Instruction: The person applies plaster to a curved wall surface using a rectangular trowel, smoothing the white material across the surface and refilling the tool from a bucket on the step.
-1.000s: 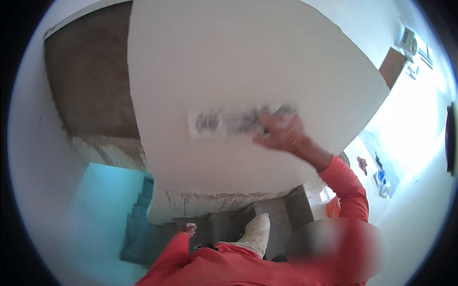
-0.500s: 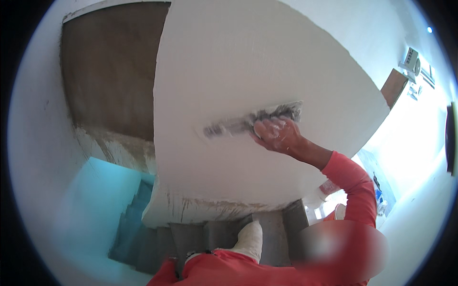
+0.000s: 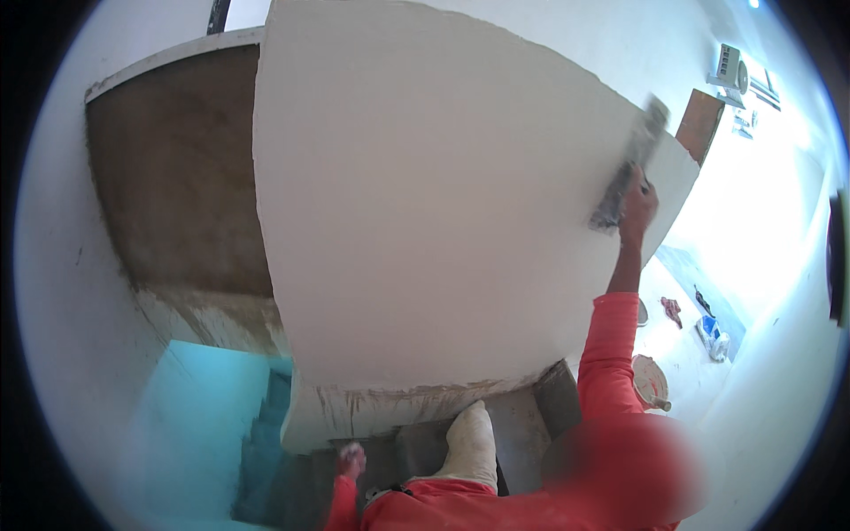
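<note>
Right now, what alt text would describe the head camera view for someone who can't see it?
A person's right hand grips a wide flat blade, blurred, near the right edge of a smooth pale wall. The left hand hangs low before grey stairs; both sleeves are red.

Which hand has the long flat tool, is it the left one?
No, the right hand grips the long flat tool near the right edge of the pale surface.

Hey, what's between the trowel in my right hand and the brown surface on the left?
Only a bare stretch of the pale surface lies between the trowel in your right hand and the brown surface, as the head view shows.
</note>
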